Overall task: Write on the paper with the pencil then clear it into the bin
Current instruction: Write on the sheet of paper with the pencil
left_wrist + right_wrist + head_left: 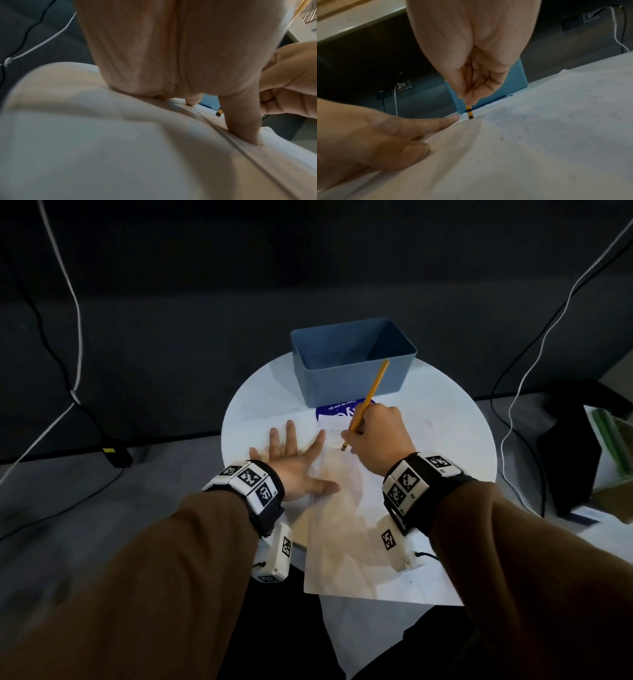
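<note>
Yellow pencil pinched in my right hand, end touching the paper; my left hand presses flat, fingers spread.

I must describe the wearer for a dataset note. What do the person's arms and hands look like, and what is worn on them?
Both arms wear long brown sleeves. Each wrist carries a black band with white square tiles printed with black-and-white coded markers: left band, right band. Under each wrist hangs a white box, also marked, with a thin black cable: left box, right box. The left hand and right hand are bare, without gloves.
</note>
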Demonstrator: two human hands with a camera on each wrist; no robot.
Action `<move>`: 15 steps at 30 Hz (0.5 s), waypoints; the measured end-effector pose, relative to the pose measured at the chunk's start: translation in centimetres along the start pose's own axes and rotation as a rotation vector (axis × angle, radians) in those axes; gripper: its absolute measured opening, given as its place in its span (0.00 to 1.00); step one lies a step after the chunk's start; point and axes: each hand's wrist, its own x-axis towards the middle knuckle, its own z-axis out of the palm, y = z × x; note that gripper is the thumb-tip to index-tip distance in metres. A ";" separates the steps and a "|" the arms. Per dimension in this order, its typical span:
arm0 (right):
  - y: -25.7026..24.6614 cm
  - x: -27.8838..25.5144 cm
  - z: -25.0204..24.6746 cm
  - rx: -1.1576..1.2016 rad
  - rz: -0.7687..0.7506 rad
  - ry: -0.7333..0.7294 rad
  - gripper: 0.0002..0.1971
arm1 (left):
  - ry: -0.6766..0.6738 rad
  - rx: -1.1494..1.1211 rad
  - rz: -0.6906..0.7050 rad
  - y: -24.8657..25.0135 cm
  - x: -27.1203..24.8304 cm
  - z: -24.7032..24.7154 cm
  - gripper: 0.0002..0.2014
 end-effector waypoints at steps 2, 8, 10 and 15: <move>0.4 0.4 -0.4 -0.029 0.048 0.031 0.07 | -0.001 -0.005 -0.004 -0.1 0.0 0.0 0.53; 0.5 0.7 -0.7 0.059 0.045 0.052 0.10 | -0.009 -0.020 0.003 -0.1 -0.1 -0.1 0.53; 0.1 0.6 0.1 0.060 0.029 0.029 0.11 | -0.008 -0.022 0.002 0.0 -0.2 -0.1 0.53; 1.8 0.6 -1.4 0.034 0.090 0.042 0.10 | -0.010 -0.040 0.007 -0.1 -0.3 0.0 0.54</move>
